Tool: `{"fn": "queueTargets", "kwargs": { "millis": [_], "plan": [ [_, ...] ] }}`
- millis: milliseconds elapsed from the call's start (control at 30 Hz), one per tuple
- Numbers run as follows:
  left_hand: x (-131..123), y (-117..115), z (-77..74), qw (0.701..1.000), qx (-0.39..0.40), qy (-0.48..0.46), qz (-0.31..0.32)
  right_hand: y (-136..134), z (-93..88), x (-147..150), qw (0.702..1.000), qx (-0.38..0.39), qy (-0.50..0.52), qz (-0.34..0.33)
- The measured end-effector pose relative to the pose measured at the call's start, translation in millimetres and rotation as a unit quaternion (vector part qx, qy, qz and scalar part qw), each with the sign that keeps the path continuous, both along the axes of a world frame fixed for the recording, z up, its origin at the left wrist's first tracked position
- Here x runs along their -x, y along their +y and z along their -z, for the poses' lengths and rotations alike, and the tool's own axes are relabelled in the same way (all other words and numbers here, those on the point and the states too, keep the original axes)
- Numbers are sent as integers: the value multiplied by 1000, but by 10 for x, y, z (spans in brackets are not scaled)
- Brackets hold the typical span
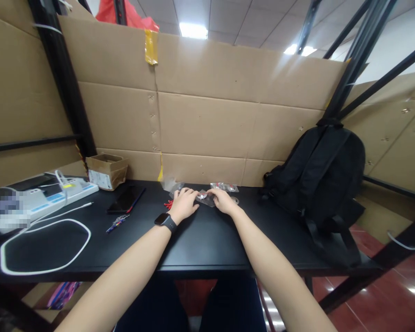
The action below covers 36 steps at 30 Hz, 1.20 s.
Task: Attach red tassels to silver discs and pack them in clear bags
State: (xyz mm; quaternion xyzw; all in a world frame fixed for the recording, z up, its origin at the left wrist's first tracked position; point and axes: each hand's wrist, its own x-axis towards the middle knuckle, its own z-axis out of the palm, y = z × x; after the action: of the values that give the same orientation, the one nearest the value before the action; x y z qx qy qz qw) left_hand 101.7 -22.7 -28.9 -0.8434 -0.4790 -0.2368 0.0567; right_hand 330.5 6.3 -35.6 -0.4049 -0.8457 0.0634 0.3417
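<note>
Both my hands rest on the black table [207, 240] near its back edge. My left hand [184, 204], with a black watch [166, 222] on the wrist, and my right hand [224, 201] each pinch an end of a small clear plastic packet [204, 197] with a round metal piece in it. Small red pieces [168, 203] lie just left of my left hand. More clear packets [224, 186] lie behind my right hand, and an empty-looking clear bag [170, 184] sits behind my left.
A black backpack [323, 184] leans at the right against the cardboard wall [207, 124]. A dark phone [125, 199], keys [115, 223], a small cardboard box [106, 170], a white power strip [51, 196] and a looped white cable [44, 244] occupy the left side.
</note>
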Motion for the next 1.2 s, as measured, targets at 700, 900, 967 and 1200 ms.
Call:
{"fn": "queueTargets", "kwargs": {
  "millis": [700, 900, 967, 1200],
  "plan": [
    [-106, -85, -97, 1000, -2, -31, -1, 18, 87, 35, 996, 23, 20, 78],
    [-102, -65, -99, 999, 2, -38, -18, -2, 60, 35, 996, 36, 50, 71],
    [-77, -39, -97, 997, 22, -60, -34, 1, 52, 19, 995, 44, 61, 68],
    [-5, 22, -143, 983, 87, -152, -48, 40, 47, 42, 977, 128, 153, 83]
  ]
}}
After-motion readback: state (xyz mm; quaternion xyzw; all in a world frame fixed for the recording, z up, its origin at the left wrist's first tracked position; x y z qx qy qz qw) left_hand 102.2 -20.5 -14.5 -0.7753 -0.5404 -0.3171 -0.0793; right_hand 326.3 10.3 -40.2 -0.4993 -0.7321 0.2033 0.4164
